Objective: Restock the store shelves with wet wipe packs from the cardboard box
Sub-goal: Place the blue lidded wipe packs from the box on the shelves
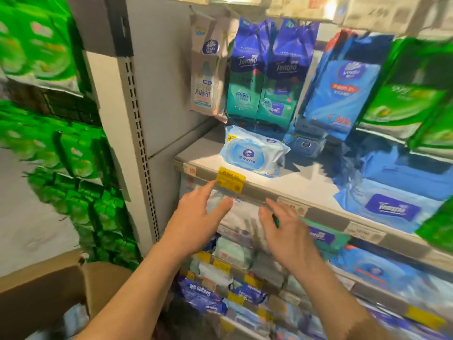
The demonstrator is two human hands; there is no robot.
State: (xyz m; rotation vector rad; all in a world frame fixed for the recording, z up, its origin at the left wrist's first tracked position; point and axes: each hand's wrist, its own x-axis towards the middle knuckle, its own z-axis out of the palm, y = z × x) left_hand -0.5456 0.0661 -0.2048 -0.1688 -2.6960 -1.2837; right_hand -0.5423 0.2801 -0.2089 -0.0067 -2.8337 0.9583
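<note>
Below, both empty hands, left hand (196, 212) and right hand (285, 224), spread-fingered, face Tempo packs (263, 72).

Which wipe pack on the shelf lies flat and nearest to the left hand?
The pale blue-and-white pack lying alone at the shelf's left end, just above the left hand; the Tempo packs behind it stand upright.

A grey metal upright (137, 114) with rows of slots stood between two shelving bays. The white shelf board (301, 182) carried a grey price rail (326, 214) with a yellow label (230, 179). Bright light (329, 7) shone from above.
</note>
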